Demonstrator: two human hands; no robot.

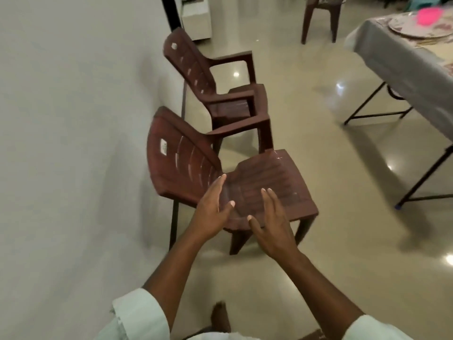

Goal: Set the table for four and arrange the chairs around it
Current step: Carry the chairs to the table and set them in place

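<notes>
A brown plastic chair without arms (pixel 267 177) stands by the wall, its back towards the wall. Behind it stands a second brown chair with armrests (pixel 220 94). My left hand (pixel 213 212) hovers open over the near chair's seat, close to the backrest. My right hand (pixel 272 222) is open too, above the seat's front edge. Neither hand holds anything. The table (pixel 402 57), under a grey cloth, is at the upper right with a patterned plate (pixel 407 28) and a pink object (pixel 434 15) on it.
A third brown chair (pixel 321 13) stands at the far side, beyond the table's end. The white wall (pixel 73 119) runs along the left. Glossy beige floor (pixel 343 241) lies between the chairs and the table's black folding legs (pixel 416 182). My bare foot (pixel 220 317) shows below.
</notes>
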